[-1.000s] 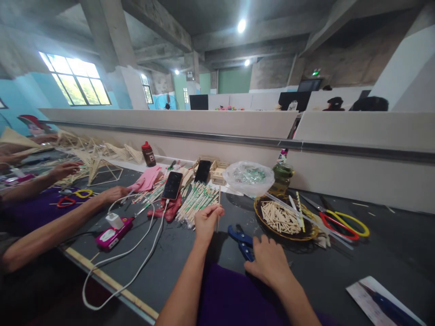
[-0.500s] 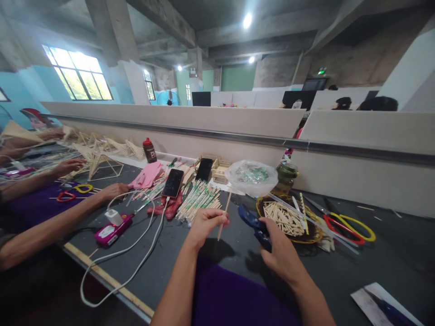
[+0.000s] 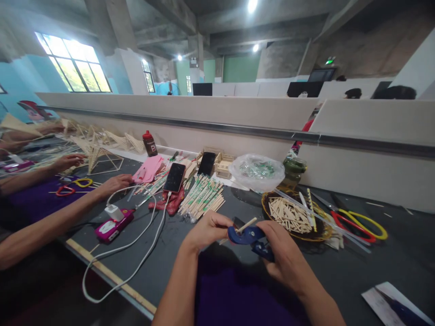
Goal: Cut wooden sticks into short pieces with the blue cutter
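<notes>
A thin wooden stick (image 3: 248, 224) is pinched in my left hand (image 3: 210, 232) and slants up to the right. Around the handles of a blue hand cutter (image 3: 249, 235), which looks like a pipe cutter, my right hand (image 3: 284, 248) is closed. The cutter's head is against the stick, right beside my left fingertips; whether the blade touches the wood is hidden. Just beyond my right hand, a round basket (image 3: 319, 232) holds short cut sticks (image 3: 288, 213). Longer sticks in green-printed wrappers (image 3: 202, 197) lie in a pile past my left hand.
Scissors with red and yellow handles (image 3: 360, 226) lie right of the basket. A plastic bag (image 3: 257, 172) and a jar (image 3: 294, 171) stand behind it. A white cable (image 3: 136, 271) loops from a purple power strip (image 3: 113, 228). At left, a co-worker's arms (image 3: 68, 213) reach over the table.
The stick, upright before, now leans over, and the cutter has moved left to meet it. My hands have come close together. The view has shifted slightly.
</notes>
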`<state>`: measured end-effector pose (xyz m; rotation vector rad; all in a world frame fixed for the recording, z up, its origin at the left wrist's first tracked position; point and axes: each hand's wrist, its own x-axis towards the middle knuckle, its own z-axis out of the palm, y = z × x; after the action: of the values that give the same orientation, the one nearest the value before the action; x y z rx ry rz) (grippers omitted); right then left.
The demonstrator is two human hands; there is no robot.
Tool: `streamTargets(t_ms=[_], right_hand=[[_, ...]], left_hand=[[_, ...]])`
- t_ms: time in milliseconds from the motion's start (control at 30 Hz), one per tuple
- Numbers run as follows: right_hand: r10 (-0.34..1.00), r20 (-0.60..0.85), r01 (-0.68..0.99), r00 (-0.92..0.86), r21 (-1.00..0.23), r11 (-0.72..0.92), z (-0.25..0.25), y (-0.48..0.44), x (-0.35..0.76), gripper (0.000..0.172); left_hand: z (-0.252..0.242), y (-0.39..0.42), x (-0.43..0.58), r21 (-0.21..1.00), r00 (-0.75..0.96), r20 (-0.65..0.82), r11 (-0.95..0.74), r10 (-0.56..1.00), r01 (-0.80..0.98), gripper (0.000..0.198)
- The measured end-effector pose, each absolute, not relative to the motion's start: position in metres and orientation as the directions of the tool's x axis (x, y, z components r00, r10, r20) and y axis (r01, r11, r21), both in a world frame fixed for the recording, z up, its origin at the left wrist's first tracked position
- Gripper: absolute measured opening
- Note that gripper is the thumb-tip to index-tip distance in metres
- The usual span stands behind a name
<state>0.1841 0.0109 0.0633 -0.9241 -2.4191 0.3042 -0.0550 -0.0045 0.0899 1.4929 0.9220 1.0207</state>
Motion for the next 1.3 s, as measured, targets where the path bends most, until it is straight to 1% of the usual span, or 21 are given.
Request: streamTargets(t_ms=[167,267,467,667,867,967,1100,1200,1300], right_hand=[[0.661,0.404,0.568,-0.632,-0.339,0.750,0.062,0.002,0.193,0.077],[0.664,0.400,0.572,-0.632,-0.336,0.748,0.061,-0.001,0.195,0.076],[0.656,0.416,0.569,-0.630,-0.327,0.754,0.055,0.000,0.196,0.076],[0.613,0.448,0.534,-0.651,-0.304,0.789,0.052,-0.001,0.196,0.080],[0.638,0.399,0.558,-0.658,-0.310,0.770,0.055,-0.004,0.194,0.081],[0.642,0.383,0.553,-0.664,-0.327,0.767,0.056,-0.003,0.193,0.078],[0.642,0.386,0.542,-0.662,-0.344,0.766,0.055,-0.001,0.192,0.070],[0.652,0.380,0.545,-0.656,-0.359,0.757,0.052,-0.001,0.191,0.063],[0.657,0.382,0.540,-0.650,-0.377,0.753,0.050,-0.001,0.190,0.056]], left_hand=[[0.091,-0.004,-0.055,0.979,0.415,0.136,-0.187,0.900,0.085,0.026],[0.094,-0.006,-0.054,0.974,0.434,0.131,-0.197,0.891,0.112,0.029],[0.097,-0.009,-0.054,0.979,0.430,0.118,-0.176,0.895,0.099,0.028],[0.099,-0.011,-0.054,0.988,0.506,0.069,-0.129,0.860,0.085,0.029],[0.101,-0.012,-0.053,0.982,0.487,0.069,-0.145,0.871,0.119,0.030],[0.102,-0.012,-0.052,0.980,0.481,0.078,-0.156,0.873,0.124,0.032],[0.102,-0.011,-0.052,0.981,0.482,0.062,-0.143,0.874,0.132,0.031],[0.101,-0.009,-0.051,0.984,0.481,0.008,-0.092,0.876,0.151,0.027],[0.097,-0.007,-0.050,0.991,0.483,-0.047,-0.018,0.874,0.129,0.022]])
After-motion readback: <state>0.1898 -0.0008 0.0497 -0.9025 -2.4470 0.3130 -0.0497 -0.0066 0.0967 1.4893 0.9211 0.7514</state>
